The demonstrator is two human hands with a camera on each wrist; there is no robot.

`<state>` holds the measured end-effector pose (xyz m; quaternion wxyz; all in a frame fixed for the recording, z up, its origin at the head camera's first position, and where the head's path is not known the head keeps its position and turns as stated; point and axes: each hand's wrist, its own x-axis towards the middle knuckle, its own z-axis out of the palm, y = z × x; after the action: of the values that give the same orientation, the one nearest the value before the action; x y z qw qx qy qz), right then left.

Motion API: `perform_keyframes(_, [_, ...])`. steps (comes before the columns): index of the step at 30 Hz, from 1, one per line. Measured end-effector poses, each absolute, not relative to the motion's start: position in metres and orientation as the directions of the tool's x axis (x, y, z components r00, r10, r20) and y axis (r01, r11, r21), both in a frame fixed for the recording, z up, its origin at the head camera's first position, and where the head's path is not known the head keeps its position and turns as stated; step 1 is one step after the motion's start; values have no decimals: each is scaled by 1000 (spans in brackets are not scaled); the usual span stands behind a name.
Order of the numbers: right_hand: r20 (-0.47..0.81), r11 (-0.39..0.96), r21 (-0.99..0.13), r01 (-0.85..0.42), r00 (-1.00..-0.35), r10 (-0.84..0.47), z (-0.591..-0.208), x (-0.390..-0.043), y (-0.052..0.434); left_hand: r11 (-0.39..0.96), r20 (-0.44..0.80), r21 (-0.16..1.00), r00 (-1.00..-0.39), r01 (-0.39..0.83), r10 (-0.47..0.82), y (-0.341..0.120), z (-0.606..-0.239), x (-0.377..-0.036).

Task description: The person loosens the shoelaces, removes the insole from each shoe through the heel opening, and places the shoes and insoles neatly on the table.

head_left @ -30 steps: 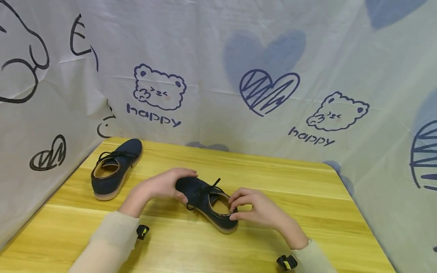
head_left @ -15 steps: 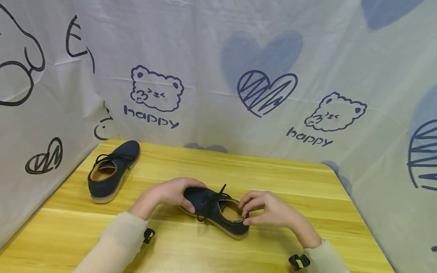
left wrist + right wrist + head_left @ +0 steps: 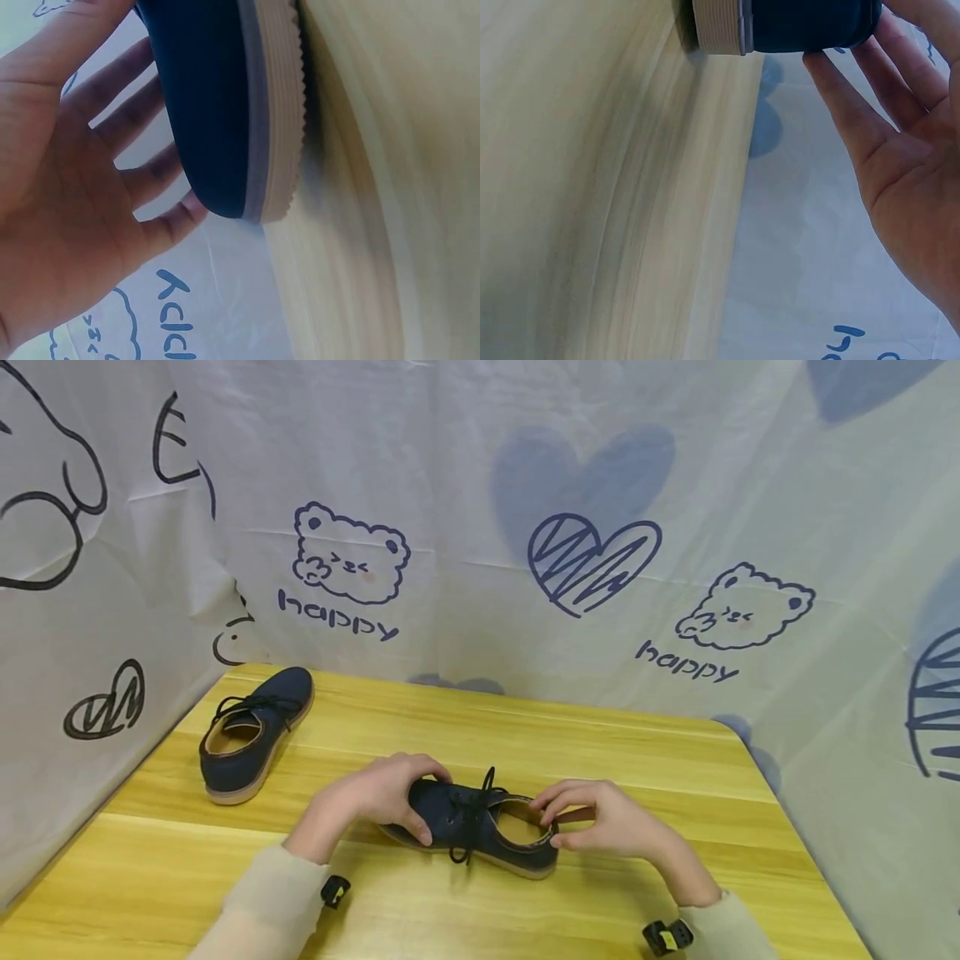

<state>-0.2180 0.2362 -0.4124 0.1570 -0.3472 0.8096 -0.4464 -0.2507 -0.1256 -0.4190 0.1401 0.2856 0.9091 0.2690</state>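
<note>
The near shoe (image 3: pixel 480 827) has swung flatter, parallel to the table's (image 3: pixel 675 752) near edge; left hand (image 3: pixel 375 797) cups its toe, right hand (image 3: pixel 607 818) pinches its heel; repositioning continues.

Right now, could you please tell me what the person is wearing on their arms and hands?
Both hands, left hand and right hand, are bare. Each arm wears a loose cream sleeve. At each wrist sits a small black device with a yellow-green mark.

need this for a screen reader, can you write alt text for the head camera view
Two hands hold a navy lace-up shoe on a yellow wooden table: the left hand grips its toe, the right hand its heel. A matching second shoe sits at the table's far left, before a white cloth backdrop printed with bears and hearts.
</note>
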Motion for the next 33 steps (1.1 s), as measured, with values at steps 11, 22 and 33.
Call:
perform_keyframes(11, [110, 383, -794, -472, -732, -672, -413, -222, 228, 643, -68, 628, -793, 437, 605, -128, -424, -242])
perform_keyframes(22, [325, 384, -726, -571, -777, -540, -415, -228, 183, 517, 14, 690, -723, 506, 690, -132, -430, -247])
perform_keyframes(33, [328, 447, -651, -613, -759, -563, -420, -231, 166, 518, 15, 683, -720, 514, 694, -135, -432, -252])
